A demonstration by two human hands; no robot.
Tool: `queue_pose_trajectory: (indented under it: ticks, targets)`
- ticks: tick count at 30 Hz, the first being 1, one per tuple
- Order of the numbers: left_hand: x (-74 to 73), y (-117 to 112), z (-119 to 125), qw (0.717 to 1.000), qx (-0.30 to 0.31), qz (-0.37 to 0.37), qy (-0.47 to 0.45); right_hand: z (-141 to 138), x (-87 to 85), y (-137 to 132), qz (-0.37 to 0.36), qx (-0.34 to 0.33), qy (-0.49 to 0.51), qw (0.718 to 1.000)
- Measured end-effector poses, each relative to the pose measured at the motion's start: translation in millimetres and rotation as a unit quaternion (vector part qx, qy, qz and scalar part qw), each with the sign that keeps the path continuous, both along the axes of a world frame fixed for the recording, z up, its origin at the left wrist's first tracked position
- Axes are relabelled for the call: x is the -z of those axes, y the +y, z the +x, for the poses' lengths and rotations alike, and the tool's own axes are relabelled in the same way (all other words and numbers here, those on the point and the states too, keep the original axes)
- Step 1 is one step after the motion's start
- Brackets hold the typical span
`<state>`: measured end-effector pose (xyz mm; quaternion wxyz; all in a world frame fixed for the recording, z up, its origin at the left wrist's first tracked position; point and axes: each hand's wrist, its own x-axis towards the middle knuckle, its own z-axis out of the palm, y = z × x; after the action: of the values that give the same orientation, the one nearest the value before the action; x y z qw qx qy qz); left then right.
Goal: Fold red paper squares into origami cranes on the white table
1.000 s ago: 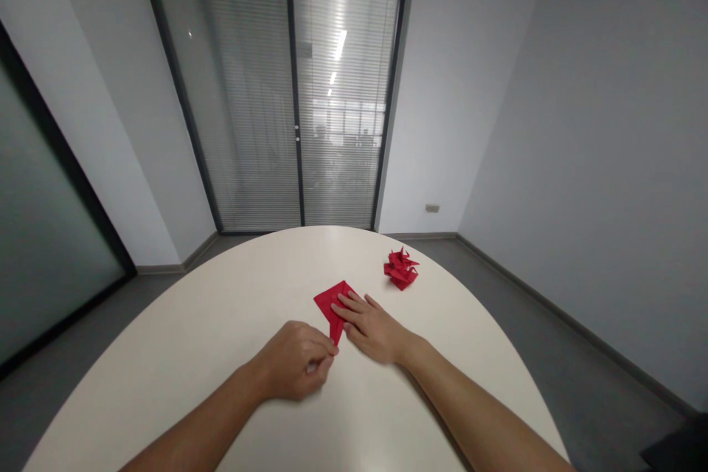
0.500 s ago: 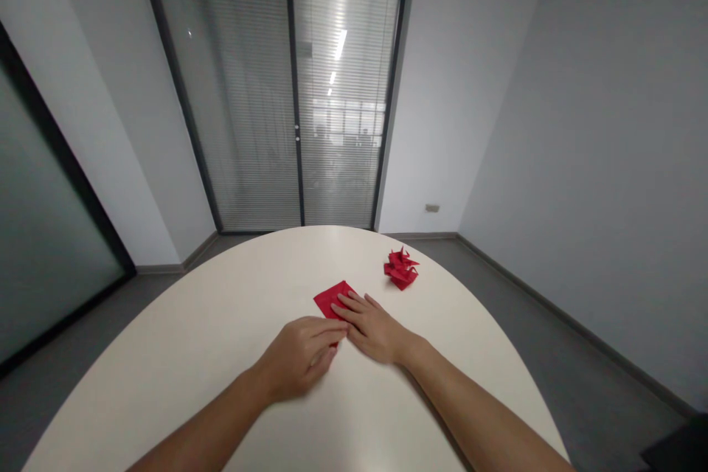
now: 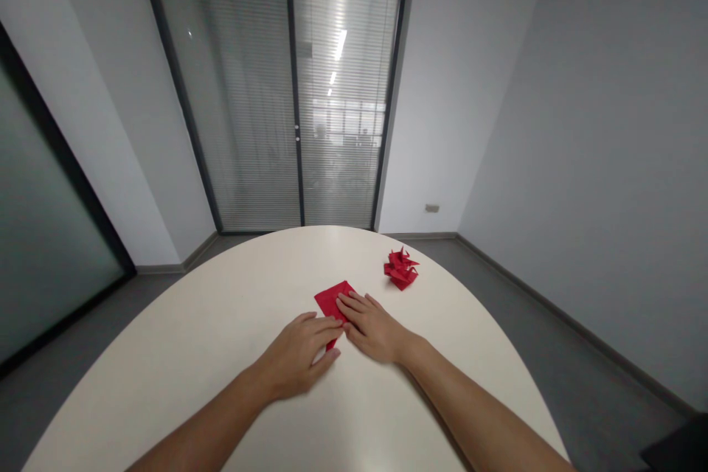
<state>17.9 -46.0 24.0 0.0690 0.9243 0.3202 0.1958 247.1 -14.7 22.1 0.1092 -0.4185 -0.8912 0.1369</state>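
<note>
A partly folded red paper (image 3: 330, 297) lies flat on the white oval table (image 3: 221, 324). My right hand (image 3: 372, 325) rests on its right side with the fingers stretched out flat. My left hand (image 3: 299, 353) lies over the paper's near corner, fingers extended and pressing along the paper; a sliver of red shows beneath them. Both hands hold the paper down rather than gripping it.
A small pile of folded red paper figures (image 3: 401, 269) sits on the table to the far right of the hands. The table's far edge (image 3: 332, 228) curves in front of glass doors with blinds (image 3: 287, 96). Grey floor surrounds the table.
My left hand has uncurled from a pinch at the paper's near tip and slid forward, fingers now flat over the paper. My right hand has stayed in place.
</note>
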Motion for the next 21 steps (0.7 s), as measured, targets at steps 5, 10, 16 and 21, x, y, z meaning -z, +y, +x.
queue_pose_trajectory:
  ticks: [5, 10, 16, 21]
  targets:
    - [1.3, 2.3, 1.3, 0.998, -0.045, 0.033, 0.003, -1.5, -1.9, -1.8, 0.029, -0.001, 0.019, 0.999]
    - [5.2, 6.5, -0.8, 0.992, -0.110, 0.067, 0.012, -3.6, -7.5, -2.9, 0.072, -0.033, 0.063, 0.995]
    - [12.3, 8.7, -3.8, 0.990, -0.129, 0.060, 0.011, -3.0, -7.0, 1.4, 0.086, -0.081, 0.089, 0.989]
    - [15.3, 10.8, -4.3, 0.989, -0.143, 0.045, 0.000, -2.5, -5.8, 2.3, 0.086, -0.078, 0.096, 0.988]
